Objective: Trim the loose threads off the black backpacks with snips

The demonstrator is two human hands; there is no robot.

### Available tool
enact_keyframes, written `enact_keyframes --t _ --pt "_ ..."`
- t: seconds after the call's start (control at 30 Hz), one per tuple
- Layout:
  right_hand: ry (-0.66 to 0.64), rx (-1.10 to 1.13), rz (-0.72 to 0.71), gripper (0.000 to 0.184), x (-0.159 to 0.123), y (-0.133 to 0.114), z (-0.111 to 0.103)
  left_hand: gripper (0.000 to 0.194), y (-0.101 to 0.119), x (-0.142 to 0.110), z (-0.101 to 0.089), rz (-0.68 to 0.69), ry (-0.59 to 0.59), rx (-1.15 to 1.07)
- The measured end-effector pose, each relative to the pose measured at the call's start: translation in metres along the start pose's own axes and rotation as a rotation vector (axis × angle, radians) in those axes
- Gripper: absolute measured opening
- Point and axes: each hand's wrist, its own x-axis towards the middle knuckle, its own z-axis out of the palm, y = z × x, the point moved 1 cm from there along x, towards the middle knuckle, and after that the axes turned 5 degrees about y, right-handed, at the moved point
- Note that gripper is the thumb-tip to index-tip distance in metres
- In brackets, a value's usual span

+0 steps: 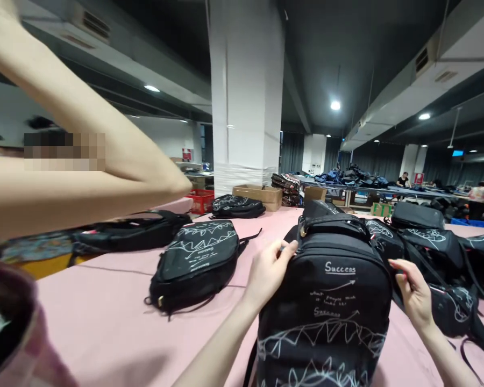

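A black backpack [326,301] stands upright before me, printed with white lettering and zigzag lines, its carry handle [334,221] at the top. My left hand [271,269] is closed in a pinch at its upper left corner; the fingertips are partly hidden. On the other side, my right hand [414,293] is closed, with thumb and finger at the bag's right edge. A small red spot shows at those fingers, but what they pinch is too small to make out.
Another printed backpack [197,258] lies left on the pink table [105,306]. More black backpacks [423,242] crowd the right side. A co-worker's bent arm [125,145] reaches across the upper left. A cardboard box [262,196] and white pillar [248,97] stand behind.
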Motion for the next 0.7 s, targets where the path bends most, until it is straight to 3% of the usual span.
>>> enact_keyframes --t 0.1,0.2,0.3,0.4,0.6,0.7 --pt "-0.252 -0.1 -0.268 0.031 0.044 -0.051 0.011 0.041 0.015 -0.009 0.011 -0.02 -0.111 -0.172" --pt "-0.33 -0.161 -0.368 0.025 0.067 -0.067 0.029 0.041 0.019 -0.017 0.009 -0.021 -0.091 -0.191" --pt "-0.331 -0.215 -0.391 0.018 0.079 -0.055 0.038 0.038 0.006 -0.025 0.0 -0.034 0.038 -0.182" --pt "-0.354 -0.225 -0.364 0.016 0.091 -0.033 0.038 0.039 -0.025 -0.048 0.002 -0.061 0.075 -0.24" --pt "-0.29 -0.109 -0.24 0.017 0.115 0.012 0.047 0.035 -0.11 -0.142 0.04 -0.249 0.044 -0.237" --pt "-0.193 -0.055 -0.152 0.022 0.119 0.037 0.047 0.038 -0.134 -0.172 0.041 -0.27 -0.018 -0.229"
